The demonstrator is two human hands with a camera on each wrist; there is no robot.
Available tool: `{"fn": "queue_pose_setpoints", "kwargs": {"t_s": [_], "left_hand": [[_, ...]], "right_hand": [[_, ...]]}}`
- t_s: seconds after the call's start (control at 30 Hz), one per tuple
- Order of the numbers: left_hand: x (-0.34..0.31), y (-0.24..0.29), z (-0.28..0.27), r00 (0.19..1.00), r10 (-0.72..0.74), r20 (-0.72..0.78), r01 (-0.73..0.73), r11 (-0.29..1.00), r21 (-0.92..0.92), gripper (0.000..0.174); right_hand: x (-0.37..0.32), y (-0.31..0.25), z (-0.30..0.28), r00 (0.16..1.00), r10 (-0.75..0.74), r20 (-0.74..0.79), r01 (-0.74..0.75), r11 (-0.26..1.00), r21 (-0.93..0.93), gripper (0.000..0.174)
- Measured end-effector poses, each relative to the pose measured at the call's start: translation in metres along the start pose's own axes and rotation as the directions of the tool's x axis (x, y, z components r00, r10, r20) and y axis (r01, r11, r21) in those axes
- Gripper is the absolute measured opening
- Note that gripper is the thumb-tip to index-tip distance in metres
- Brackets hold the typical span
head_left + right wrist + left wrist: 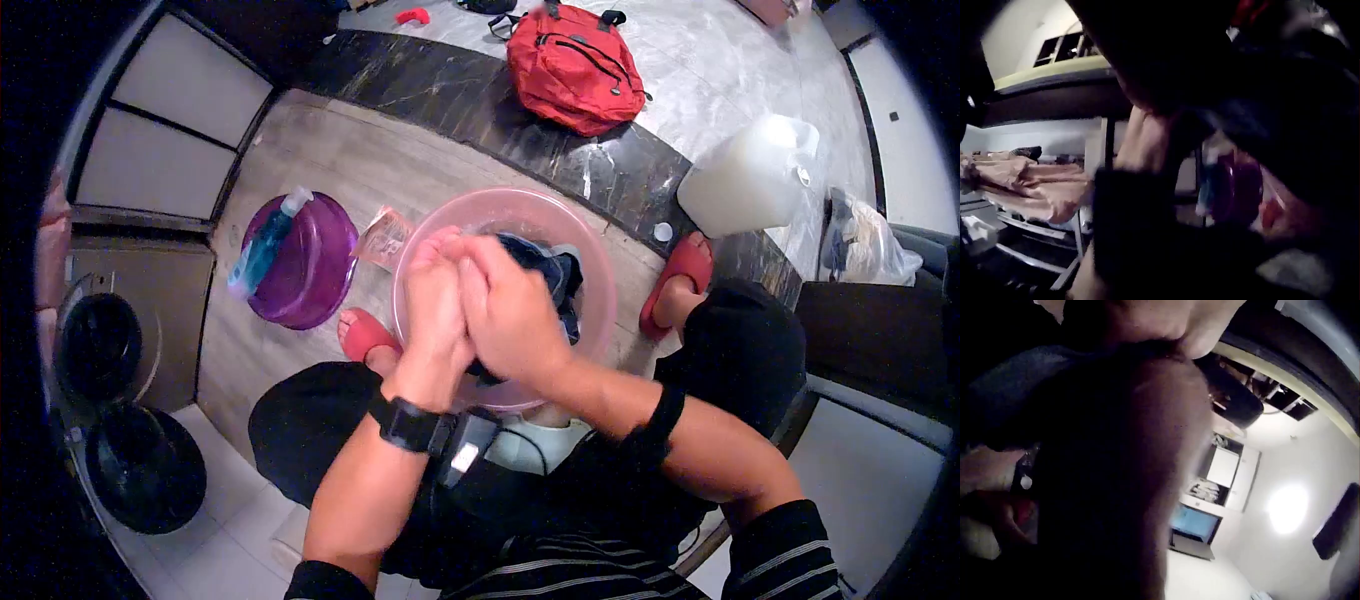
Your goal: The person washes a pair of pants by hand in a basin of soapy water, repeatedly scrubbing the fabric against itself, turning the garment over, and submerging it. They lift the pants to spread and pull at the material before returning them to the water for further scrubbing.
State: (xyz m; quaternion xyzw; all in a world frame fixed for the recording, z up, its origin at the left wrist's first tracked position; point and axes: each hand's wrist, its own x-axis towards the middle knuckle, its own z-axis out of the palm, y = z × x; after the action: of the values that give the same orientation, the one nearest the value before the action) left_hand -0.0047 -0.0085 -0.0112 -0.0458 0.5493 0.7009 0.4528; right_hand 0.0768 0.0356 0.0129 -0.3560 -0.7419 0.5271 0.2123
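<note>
A clear pink basin [585, 330] stands on the floor between my feet, with a dark blue garment [548, 272] bunched inside it. Both hands are pressed together over the basin. My left hand [433, 300] and my right hand [510, 305] each grip a fold of the dark cloth, knuckles touching. The wrist views are mostly dark; the left wrist view shows dark fabric [1016, 394] close to the lens, the right wrist view the left forearm [1141, 162] with its black strap.
A purple basin [310, 275] with a blue bottle [262, 245] lies to the left. A small packet [383, 238] sits between the basins. Behind are a red backpack [572, 65], a white jug [745, 180] and a plastic bag [865, 245]. Red slippers [680, 275] are on my feet.
</note>
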Motion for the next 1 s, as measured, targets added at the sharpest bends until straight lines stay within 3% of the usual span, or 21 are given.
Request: {"fn": "queue_pose_setpoints", "kwargs": {"t_s": [0.03,0.1,0.13,0.17,0.23,0.27,0.3,0.33,0.43,0.47,0.57,0.6,0.63,0.7,0.73,0.77,0.83,0.9,0.93,1.0], "left_hand": [[-0.01,-0.004,0.009,0.999,0.038,-0.016,-0.037,0.998,0.041,0.019],[-0.024,-0.01,0.026,0.993,0.115,-0.026,-0.111,0.985,0.133,0.016],[-0.021,-0.008,0.024,0.993,0.121,-0.014,-0.119,0.988,0.096,0.016],[-0.015,-0.004,0.015,0.997,0.071,0.012,-0.071,0.995,0.067,0.018],[-0.014,0.015,0.01,0.998,-0.016,0.055,0.017,1.0,-0.007,0.023],[-0.025,0.011,0.018,0.992,-0.124,-0.006,0.124,0.992,-0.031,0.021],[-0.02,-0.007,0.013,1.0,-0.024,0.011,0.023,0.998,0.06,0.023],[-0.023,-0.007,0.02,0.999,-0.03,0.025,0.029,0.998,0.048,0.023],[-0.006,0.004,-0.001,0.994,-0.044,0.1,0.041,0.999,0.033,0.021],[-0.005,-0.004,-0.003,0.998,-0.038,0.051,0.043,0.994,-0.1,0.02],[-0.039,0.0,0.033,0.996,-0.085,0.002,0.084,0.994,0.071,0.018],[-0.031,-0.003,0.028,0.991,-0.115,0.072,0.115,0.993,0.002,0.018],[-0.02,-0.004,0.017,0.989,-0.125,0.08,0.126,0.992,-0.013,0.018],[-0.003,-0.004,-0.004,0.987,-0.135,0.083,0.141,0.988,-0.06,0.019],[-0.029,0.005,0.008,0.979,-0.182,0.087,0.186,0.982,-0.036,0.021],[-0.031,0.0,0.024,0.985,-0.166,0.042,0.168,0.984,-0.058,0.022],[-0.032,-0.008,0.028,0.992,-0.088,0.087,0.092,0.995,-0.037,0.024],[-0.028,0.01,0.018,0.988,-0.082,0.134,0.066,0.991,0.118,0.026],[-0.02,0.005,0.012,0.989,-0.091,0.12,0.086,0.995,0.041,0.024],[-0.021,-0.006,0.014,0.992,-0.086,0.094,0.089,0.996,-0.022,0.023]], "right_hand": [[0.016,0.009,-0.004,1.0,0.005,-0.002,-0.005,0.991,-0.137,0.027],[0.043,0.027,-0.005,0.969,-0.037,-0.244,0.003,0.99,-0.139,0.025],[0.029,0.01,-0.005,0.983,0.02,-0.183,-0.039,0.995,-0.097,0.025],[0.01,-0.001,-0.004,0.998,0.058,-0.013,-0.059,0.997,-0.048,0.026],[-0.006,-0.003,-0.002,0.998,-0.055,0.029,0.056,0.998,-0.037,0.027],[0.006,0.002,-0.006,1.0,-0.013,-0.018,0.012,0.996,-0.094,0.026],[0.028,0.01,-0.012,0.997,0.027,-0.078,-0.038,0.988,-0.147,0.025],[0.044,0.015,-0.013,0.972,-0.029,-0.232,0.004,0.994,-0.106,0.024],[-0.009,-0.008,-0.004,0.997,-0.066,-0.051,0.063,0.997,-0.053,0.026],[-0.011,-0.004,-0.003,0.996,-0.086,-0.007,0.085,0.994,-0.064,0.027],[0.035,0.017,-0.017,0.985,-0.011,-0.173,-0.012,0.991,-0.131,0.026],[0.03,0.014,-0.015,0.985,0.009,-0.172,-0.03,0.993,-0.117,0.024],[0.011,0.001,-0.013,0.998,0.008,-0.059,-0.016,0.991,-0.129,0.022],[-0.011,0.002,-0.007,0.981,-0.193,-0.031,0.188,0.974,-0.125,0.02],[-0.002,0.001,-0.016,0.992,-0.105,0.069,0.112,0.987,-0.112,0.019],[0.015,0.0,-0.023,0.999,0.009,0.035,0.001,0.964,-0.267,0.019],[0.036,0.01,-0.021,0.962,-0.133,-0.237,0.092,0.98,-0.176,0.021],[0.003,-0.001,-0.013,0.99,-0.124,-0.067,0.116,0.986,-0.119,0.025],[-0.009,-0.004,-0.012,0.984,-0.177,-0.01,0.175,0.978,-0.109,0.027],[0.014,0.016,-0.016,0.982,-0.18,-0.058,0.159,0.954,-0.255,0.027]]}}
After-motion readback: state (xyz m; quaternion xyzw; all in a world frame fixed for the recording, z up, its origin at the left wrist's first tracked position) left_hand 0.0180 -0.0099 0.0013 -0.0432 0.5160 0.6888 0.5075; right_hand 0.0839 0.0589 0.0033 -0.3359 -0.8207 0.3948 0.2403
